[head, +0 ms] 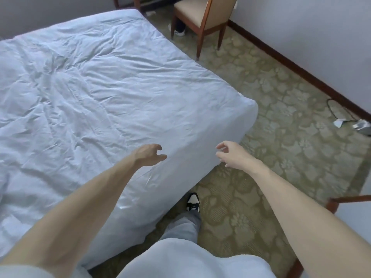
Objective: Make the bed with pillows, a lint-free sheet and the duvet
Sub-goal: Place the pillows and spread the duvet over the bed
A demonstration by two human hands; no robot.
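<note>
Closest to my view, a pale shirt front (190,261) fills the bottom edge, and two bare forearms reach out from either side of it. On my feed the left hand (149,155) hangs over the near right edge of the white duvet (100,87), fingers loosely curled and holding nothing. The right hand (230,155) is level with it, just off the bed's side, with the same slack, empty curl; its fingertips come close to the hanging cloth, but I cannot tell whether they touch. That duvet covers the whole bed, creased all over, and drapes down over the right corner toward the patterned green carpet (281,117). Below the hands a grey trouser leg (180,227) ends in a black-and-white shoe (193,201) beside the bed. Far right of the bed stands a wooden chair (202,19) with a tan seat, and a dark cable (341,109) trails near the right wall.
</note>
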